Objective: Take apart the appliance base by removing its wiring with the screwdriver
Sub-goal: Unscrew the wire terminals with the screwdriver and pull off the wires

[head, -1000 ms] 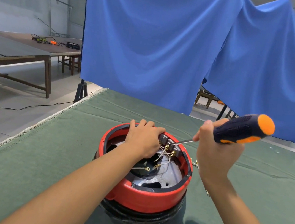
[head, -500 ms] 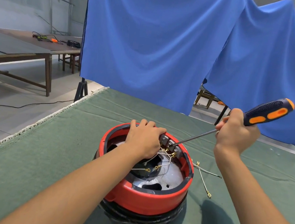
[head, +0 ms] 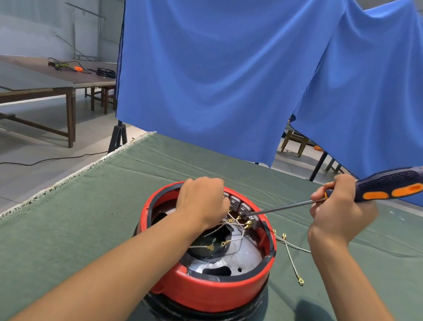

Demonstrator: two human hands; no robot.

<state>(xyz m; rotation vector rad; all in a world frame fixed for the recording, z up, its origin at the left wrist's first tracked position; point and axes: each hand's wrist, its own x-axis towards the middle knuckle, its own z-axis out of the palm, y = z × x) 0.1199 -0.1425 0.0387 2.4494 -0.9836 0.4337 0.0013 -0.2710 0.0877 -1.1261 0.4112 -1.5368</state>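
Note:
The round red and black appliance base (head: 205, 290) stands upside down on the green cloth, its inside open to view. Thin wires with brass terminals (head: 234, 227) run from grey terminal blocks (head: 243, 208) at the far rim. My left hand (head: 201, 201) rests on the far rim, fingers curled over the blocks and wires. My right hand (head: 340, 211) grips a black and orange screwdriver (head: 388, 184); its shaft slants down left and the tip touches a terminal block. Loose wires (head: 292, 255) lie on the cloth to the right of the base.
The green cloth (head: 62, 235) covers the table, with its fringed edge at the left. Blue curtains (head: 217, 62) hang behind the table. A wooden table (head: 41, 80) with cables stands far left, and a black cable crosses the floor.
My right hand swung out to the right and back from the base, lowering the screwdriver's angle; the tip stays at the terminal blocks. My left hand kept its place on the rim.

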